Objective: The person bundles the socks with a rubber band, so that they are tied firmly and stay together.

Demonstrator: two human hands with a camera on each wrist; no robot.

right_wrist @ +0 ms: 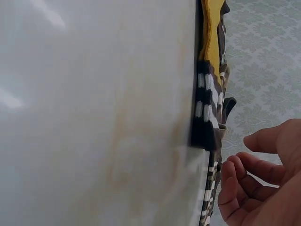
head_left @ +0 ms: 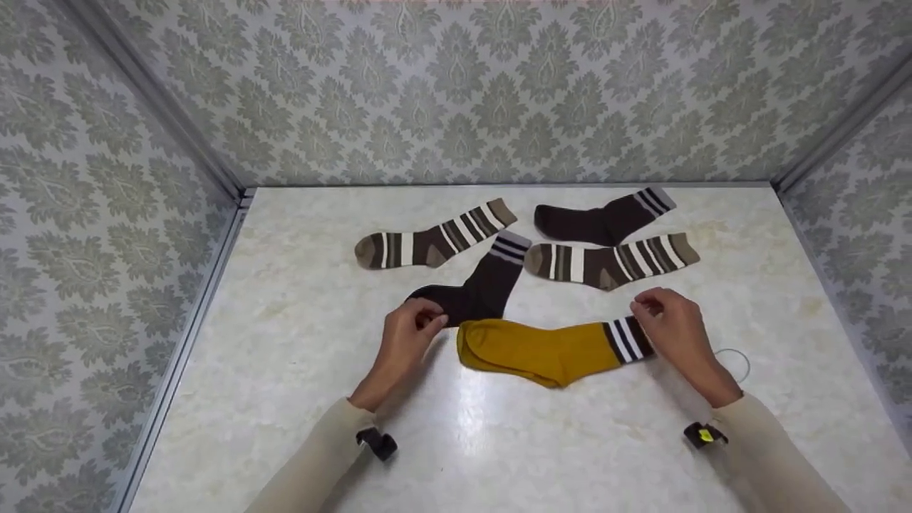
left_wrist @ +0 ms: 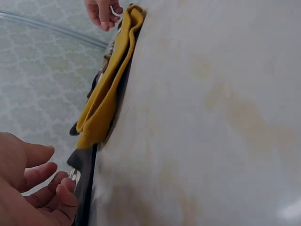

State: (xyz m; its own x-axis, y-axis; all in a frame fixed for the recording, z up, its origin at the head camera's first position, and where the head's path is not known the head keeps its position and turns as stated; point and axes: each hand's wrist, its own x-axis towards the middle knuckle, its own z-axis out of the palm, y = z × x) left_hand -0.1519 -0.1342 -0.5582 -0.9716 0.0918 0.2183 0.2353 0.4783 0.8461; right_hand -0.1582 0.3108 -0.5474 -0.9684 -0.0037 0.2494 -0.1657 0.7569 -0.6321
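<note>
A pair of mustard-yellow socks [head_left: 527,349], laid one over the other, lies flat with toes to the left and black-and-white striped cuffs to the right. My right hand [head_left: 673,324] hovers by the cuffs; in the right wrist view its thumb and loosely bent fingers [right_wrist: 256,167] stand apart with nothing between them. Over the toe of a dark sock [head_left: 491,281] with a grey striped cuff is my left hand [head_left: 410,335]. Its loosely bent fingers [left_wrist: 40,181] hold nothing in the left wrist view. The yellow toes slightly overlap the dark sock's lower edge.
Behind lie a brown-and-white striped sock [head_left: 467,231] at left, a matching striped sock [head_left: 577,263] at right, and a second dark sock [head_left: 581,224] at the back. A thin pale ring [head_left: 748,365] is by the right wrist. Patterned walls [head_left: 484,92] border the marbled table [head_left: 285,399].
</note>
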